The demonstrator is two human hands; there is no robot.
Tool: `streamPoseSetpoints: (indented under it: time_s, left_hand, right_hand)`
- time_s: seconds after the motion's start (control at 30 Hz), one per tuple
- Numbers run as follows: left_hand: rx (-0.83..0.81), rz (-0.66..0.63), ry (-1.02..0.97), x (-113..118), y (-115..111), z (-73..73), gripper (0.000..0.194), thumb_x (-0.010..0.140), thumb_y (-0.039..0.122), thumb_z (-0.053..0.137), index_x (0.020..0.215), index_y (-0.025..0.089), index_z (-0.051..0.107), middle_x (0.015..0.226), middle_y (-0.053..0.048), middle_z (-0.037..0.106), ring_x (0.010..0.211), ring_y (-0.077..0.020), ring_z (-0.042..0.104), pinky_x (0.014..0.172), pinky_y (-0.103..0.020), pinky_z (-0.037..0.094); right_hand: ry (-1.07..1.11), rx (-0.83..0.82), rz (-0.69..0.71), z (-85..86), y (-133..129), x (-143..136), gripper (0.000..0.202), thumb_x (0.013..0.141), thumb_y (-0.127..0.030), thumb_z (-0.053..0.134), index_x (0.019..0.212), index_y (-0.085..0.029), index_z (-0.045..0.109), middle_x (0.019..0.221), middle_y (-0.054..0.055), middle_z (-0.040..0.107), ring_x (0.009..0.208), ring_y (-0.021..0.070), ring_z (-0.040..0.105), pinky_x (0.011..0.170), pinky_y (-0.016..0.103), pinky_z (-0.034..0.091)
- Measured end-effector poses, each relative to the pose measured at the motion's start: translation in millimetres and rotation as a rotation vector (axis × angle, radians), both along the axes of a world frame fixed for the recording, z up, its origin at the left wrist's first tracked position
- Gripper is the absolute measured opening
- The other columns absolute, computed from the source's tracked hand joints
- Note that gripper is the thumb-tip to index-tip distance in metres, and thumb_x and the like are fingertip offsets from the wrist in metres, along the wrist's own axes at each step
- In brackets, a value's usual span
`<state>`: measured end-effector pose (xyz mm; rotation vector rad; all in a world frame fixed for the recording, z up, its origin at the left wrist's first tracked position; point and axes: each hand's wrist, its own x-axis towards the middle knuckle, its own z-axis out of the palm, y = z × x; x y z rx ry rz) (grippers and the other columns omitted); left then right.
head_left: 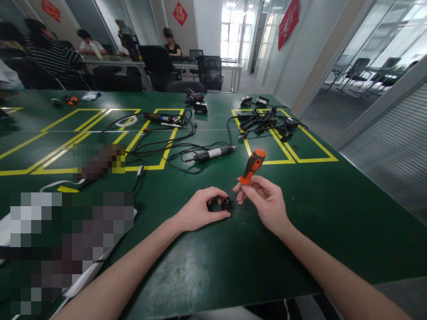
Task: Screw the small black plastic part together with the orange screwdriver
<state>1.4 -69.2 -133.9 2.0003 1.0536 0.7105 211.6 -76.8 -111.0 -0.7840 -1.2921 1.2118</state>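
"Forearms first: bare, the left one (133, 262) and the right one (316, 249) reached in from the near side. Left grip?"

"Left hand (200, 209): thumb on the near side, fingers curled round the far side, pinching a small black round part (227, 205) with a metallic collar facing up. Part sat low over the green table (350, 200); contact with the surface could not be told."

"Right grip?"

"Right hand (268, 202): thumb and fingers pinched a screwdriver (254, 166) at the lower end of its orange-and-black handle. Handle leaned right at the top; thin shaft ran down left toward the part. Tip contact unclear."

"Surroundings?"

"Beyond the hands, slightly left, lay a grey-and-black pen-shaped tool (213, 154) with a cable. Far right: tangled black cables (263, 121) over yellow tape outlines (316, 159). Far left: a white ring-shaped coil (126, 121). Farther, near centre: a black drill-like tool (193, 97)."

"Near left?"

"Pixelated, contents not legible. People sat at a far table (230, 65)."
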Motion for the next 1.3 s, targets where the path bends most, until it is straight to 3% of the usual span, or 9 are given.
streamPoseSetpoints:
  time_s: [0.2,0.43,0.63,0.8,0.97,1.13,1.3]
  left_hand:
    - [-0.002,-0.007,-0.004,-0.1,0.1,1.0,0.035,0.081,0.036,0.082,0.109,0.018,0.071,0.095,-0.001,0.068,0.077,-0.0134,0.056,0.068,-0.025,0.041]
    - [0.002,-0.007,-0.002,-0.9,0.8,-2.4,0.036,0.081,0.037,0.082,0.109,0.018,0.07,0.094,-0.001,0.068,0.078,-0.014,0.057,0.069,-0.026,0.042]
    - [0.007,-0.011,-0.001,-0.4,0.4,-0.3,0.035,0.081,0.036,0.082,0.109,0.019,0.071,0.095,-0.001,0.068,0.079,-0.0145,0.057,0.07,-0.026,0.043]
    - [0.003,-0.005,-0.007,-0.4,0.4,-1.0,0.035,0.08,0.036,0.082,0.109,0.019,0.071,0.093,-0.001,0.067,0.078,-0.0139,0.056,0.069,-0.026,0.042]
    - [-0.004,0.004,-0.011,0.2,-0.1,-1.1,0.034,0.078,0.032,0.084,0.106,0.018,0.07,0.091,0.0,0.066,0.075,-0.013,0.055,0.067,-0.025,0.041]
    - [0.002,0.002,-0.006,0.1,0.2,-0.4,0.035,0.077,0.032,0.084,0.107,0.018,0.071,0.091,0.0,0.066,0.076,-0.0133,0.055,0.067,-0.025,0.042]
    - [-0.004,0.002,-0.002,-0.2,0.2,-0.9,0.035,0.077,0.03,0.084,0.108,0.019,0.071,0.094,-0.001,0.068,0.079,-0.0142,0.057,0.071,-0.027,0.045]
  right_hand:
    - [-0.057,-0.036,-0.023,3.1,-1.8,0.7,0.017,0.083,-0.03,0.082,0.088,-0.018,0.072,0.085,0.005,0.078,0.064,0.0129,0.069,0.065,0.028,0.062]
    - [-0.032,-0.014,0.022,2.1,-0.9,0.9,0.018,0.088,-0.035,0.076,0.094,-0.019,0.073,0.085,0.005,0.078,0.062,0.013,0.068,0.062,0.028,0.061]
    - [-0.087,-0.021,-0.014,2.8,-1.7,1.0,0.02,0.08,-0.032,0.084,0.087,-0.018,0.072,0.081,0.003,0.076,0.061,0.0128,0.067,0.063,0.028,0.061]
    - [-0.069,-0.015,0.031,3.7,-1.0,1.0,0.019,0.085,-0.037,0.079,0.085,-0.019,0.074,0.081,0.003,0.073,0.06,0.0124,0.065,0.06,0.028,0.059]
    - [-0.028,-0.038,0.053,2.8,-1.6,-1.1,0.021,0.088,-0.039,0.077,0.097,-0.02,0.073,0.084,0.004,0.076,0.061,0.0132,0.067,0.06,0.03,0.06]
    - [-0.032,-0.04,0.017,3.7,-2.3,-2.0,0.023,0.082,-0.036,0.083,0.087,-0.02,0.068,0.077,0.001,0.073,0.06,0.0115,0.065,0.06,0.027,0.059]
    - [-0.079,-0.016,0.049,5.6,-1.6,-0.7,0.022,0.086,-0.04,0.079,0.085,-0.019,0.071,0.076,0.001,0.07,0.056,0.0114,0.063,0.056,0.028,0.058]
